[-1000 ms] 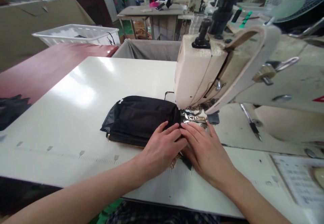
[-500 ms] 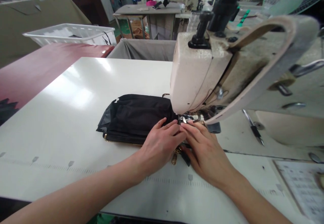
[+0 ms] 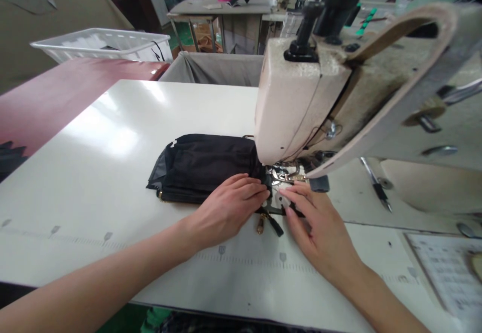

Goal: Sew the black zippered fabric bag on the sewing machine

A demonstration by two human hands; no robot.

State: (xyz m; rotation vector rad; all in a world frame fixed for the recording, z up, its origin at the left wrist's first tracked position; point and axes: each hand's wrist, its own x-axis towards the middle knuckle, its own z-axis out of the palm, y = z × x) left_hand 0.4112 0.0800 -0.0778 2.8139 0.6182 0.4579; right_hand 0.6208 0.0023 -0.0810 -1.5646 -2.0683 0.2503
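A black fabric pouch [image 3: 211,159] with a gold zipper along its near edge lies flat on the white table. Its right end reaches the presser foot [image 3: 280,176] of a sewing machine [image 3: 297,102]. My left hand [image 3: 229,205] grips the pouch's right end, fingers close together on top and thumb hidden. Two zipper pulls [image 3: 269,225] hang toward me from that end. My right hand [image 3: 320,222] is open and empty beside the needle plate [image 3: 281,200], with thumb and fingers apart. The needle tip is hard to make out.
The machine's head and pale curved lever [image 3: 425,21] stand over the right side. A pen [image 3: 376,185] lies on the machine bed. Red sheet material [image 3: 71,82] borders the table at left, with a white plastic basket [image 3: 109,39] behind it. A ruler scale runs along the near side.
My right hand has come away from the left hand and the pouch, moving right with its fingers spreading. The left hand has flattened on the pouch, and the needle plate now shows between the hands.
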